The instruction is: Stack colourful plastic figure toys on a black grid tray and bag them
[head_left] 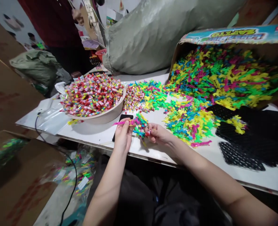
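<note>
My left hand (124,135) is closed on a pink plastic toy figure (117,123), pinched between thumb and fingers above the table's front edge. Close beside it, my right hand (160,134) pinches a small red-and-white wrapped tube (148,132). Between the hands lies a small heap of green, blue and pink plastic figures (140,123), partly hidden by my fingers. A black phone (126,117) lies under and behind my left hand. Farther back, small wrapped tubes (134,98) spill next to loose coloured figures (188,117).
A white basin (110,116) heaped with wrapped tubes stands at left. A tipped carton (182,40) spills figures at right, with black perforated trays (240,155) in front. A big grey sack (148,37) lies behind. A black cable (75,175) hangs at left; a person (56,28) stands beyond.
</note>
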Motion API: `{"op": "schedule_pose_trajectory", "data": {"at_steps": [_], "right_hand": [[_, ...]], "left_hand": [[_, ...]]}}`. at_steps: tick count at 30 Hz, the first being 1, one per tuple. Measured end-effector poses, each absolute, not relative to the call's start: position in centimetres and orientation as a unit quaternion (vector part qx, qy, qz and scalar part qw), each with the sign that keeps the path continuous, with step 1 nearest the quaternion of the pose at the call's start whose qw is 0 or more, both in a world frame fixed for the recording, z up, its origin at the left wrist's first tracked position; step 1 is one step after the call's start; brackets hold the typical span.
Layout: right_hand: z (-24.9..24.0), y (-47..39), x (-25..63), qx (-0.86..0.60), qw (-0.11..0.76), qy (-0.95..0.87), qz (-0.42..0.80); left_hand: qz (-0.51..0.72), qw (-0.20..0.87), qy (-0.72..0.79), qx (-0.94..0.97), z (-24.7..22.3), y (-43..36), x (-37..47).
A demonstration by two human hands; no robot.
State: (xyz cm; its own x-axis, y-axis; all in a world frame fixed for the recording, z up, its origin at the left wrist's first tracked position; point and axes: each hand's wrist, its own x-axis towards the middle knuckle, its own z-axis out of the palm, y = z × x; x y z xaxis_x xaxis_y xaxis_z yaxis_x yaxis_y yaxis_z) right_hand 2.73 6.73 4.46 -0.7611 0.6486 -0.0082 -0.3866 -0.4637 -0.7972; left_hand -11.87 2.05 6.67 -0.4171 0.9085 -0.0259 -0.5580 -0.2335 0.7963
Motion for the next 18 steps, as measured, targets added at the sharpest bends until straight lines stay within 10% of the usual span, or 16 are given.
{"op": "schedule_pose_trajectory", "data": {"at_steps": [18], "right_hand": [[5.3, 6.3, 2.7, -0.244, 0.455, -0.364, 0.775]], "left_hand": [[0.724, 0.46, 0.42, 0.297, 6.1, 1.6, -9.6]]}}
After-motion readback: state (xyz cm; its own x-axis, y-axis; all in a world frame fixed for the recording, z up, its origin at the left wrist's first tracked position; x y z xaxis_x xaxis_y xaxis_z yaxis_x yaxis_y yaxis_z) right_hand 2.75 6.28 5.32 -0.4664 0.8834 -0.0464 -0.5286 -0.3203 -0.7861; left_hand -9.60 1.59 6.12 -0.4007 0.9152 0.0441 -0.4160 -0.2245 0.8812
